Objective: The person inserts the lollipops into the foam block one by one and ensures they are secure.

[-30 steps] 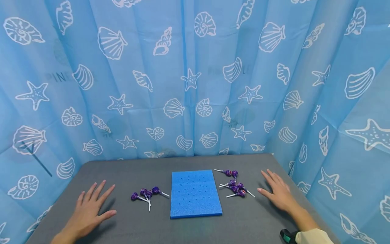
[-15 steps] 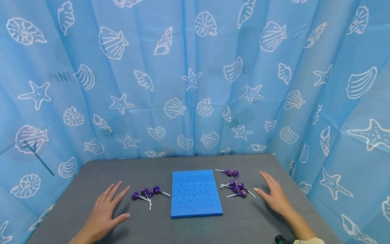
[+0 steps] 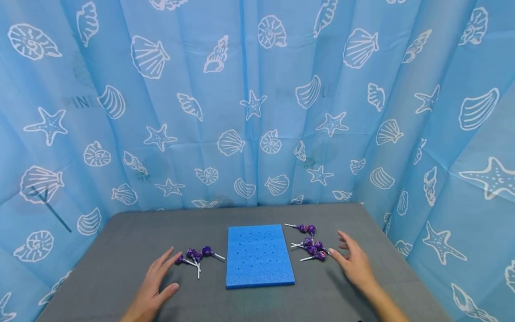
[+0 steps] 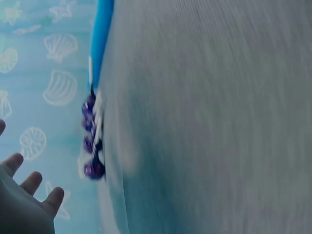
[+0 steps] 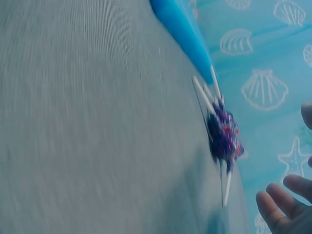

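Note:
My left hand (image 3: 154,284) hovers above the table beside the left cluster of purple-wrapped lollipops (image 3: 195,255), fingers extended and holding nothing. Its fingertips cover part of the leftmost lollipop in the head view. On the other side, my right hand (image 3: 354,264) hangs near the right cluster of lollipops (image 3: 311,248), fingers slightly bent, nothing between them. Between the clusters lies a flat blue foam block (image 3: 259,257) dotted with small holes. In the wrist views, the left lollipops (image 4: 92,136) and right lollipops (image 5: 224,131) appear apart from the fingers.
A grey cloth-covered table (image 3: 209,304) bears everything. Behind it and along both sides hangs a blue curtain (image 3: 249,156) with white seashell prints. White lollipop sticks point in various directions, some crossing.
My left hand has moved right and close to the left lollipops. The right hand has moved left toward the right lollipops, its fingers bending a little. Lollipops and foam block stay put.

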`<control>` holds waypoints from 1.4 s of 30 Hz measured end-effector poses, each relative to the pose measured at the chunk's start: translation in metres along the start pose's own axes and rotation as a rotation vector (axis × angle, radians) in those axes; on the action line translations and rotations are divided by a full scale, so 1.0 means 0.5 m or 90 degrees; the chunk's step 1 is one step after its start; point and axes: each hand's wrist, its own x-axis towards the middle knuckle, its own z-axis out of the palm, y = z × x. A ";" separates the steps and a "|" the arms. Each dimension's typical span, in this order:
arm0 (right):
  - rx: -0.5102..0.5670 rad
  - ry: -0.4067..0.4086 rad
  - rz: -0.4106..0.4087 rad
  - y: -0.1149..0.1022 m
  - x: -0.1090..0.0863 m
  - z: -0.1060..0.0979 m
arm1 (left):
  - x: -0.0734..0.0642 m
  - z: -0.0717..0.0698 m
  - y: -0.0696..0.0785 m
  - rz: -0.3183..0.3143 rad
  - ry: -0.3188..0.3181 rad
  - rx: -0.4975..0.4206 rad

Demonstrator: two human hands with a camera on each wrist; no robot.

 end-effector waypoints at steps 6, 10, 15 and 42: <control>0.033 0.009 0.050 -0.015 0.002 0.021 | 0.006 0.019 0.034 0.003 0.050 -0.089; 0.044 -0.003 0.106 -0.017 0.002 0.034 | 0.012 0.040 0.051 0.051 0.100 -0.166; 0.040 -0.009 0.155 -0.014 0.003 0.050 | 0.022 0.072 0.070 0.004 0.126 -0.264; -0.077 -0.042 0.112 0.003 0.010 0.084 | 0.070 0.194 0.117 -0.275 0.140 -0.391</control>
